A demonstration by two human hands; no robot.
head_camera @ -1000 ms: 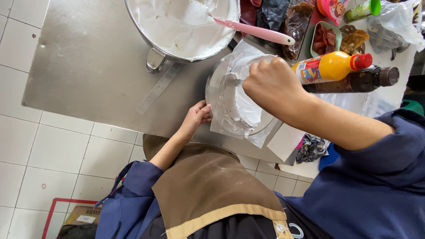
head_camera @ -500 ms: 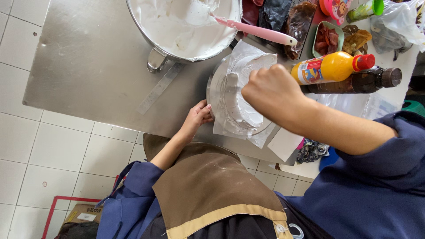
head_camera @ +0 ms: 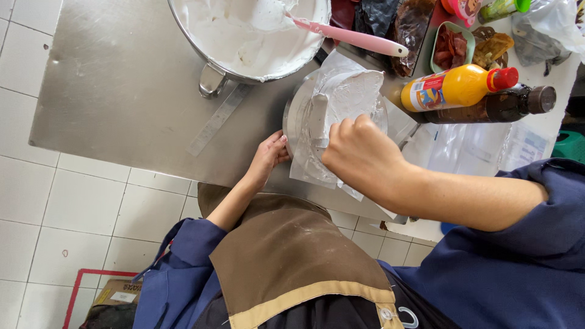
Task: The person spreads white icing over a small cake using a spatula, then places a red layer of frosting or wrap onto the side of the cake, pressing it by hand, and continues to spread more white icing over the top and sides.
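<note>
- A person stands at a steel worktop (head_camera: 122, 91), seen from above, icing a white cake (head_camera: 353, 97).
- The cake sits on a round turntable (head_camera: 294, 122) lined with white paper, near the worktop's front edge, just below a large steel bowl (head_camera: 244, 36) of white cream.
- The right hand (head_camera: 359, 155) is closed in a full grip round the handle of a flat spatula (head_camera: 318, 119), whose blade lies against the cake's left side.
- The left hand (head_camera: 268, 155) rests with loosely curled fingers on the turntable's near rim; the grip is light, and whether it pinches the rim cannot be told.
- To do this well, I judge the blade should stay steady and nearly upright against the side while the left hand turns the table slowly, with even, light pressure.
- A pink scraper (head_camera: 350, 38) leans in the bowl, its handle reaching out over the rim towards the cake.
- To the right, just beside the turntable, lie an orange bottle (head_camera: 454, 88) and a dark bottle (head_camera: 493, 106), with a small tray (head_camera: 454, 45) of food behind; room there is tight.
- The turntable stands close to the front edge, so the paper overhangs it slightly.
- Open worktop lies to the left, bare except for a flat ruler (head_camera: 216, 122).
- Below is a white tiled floor (head_camera: 55, 201).
</note>
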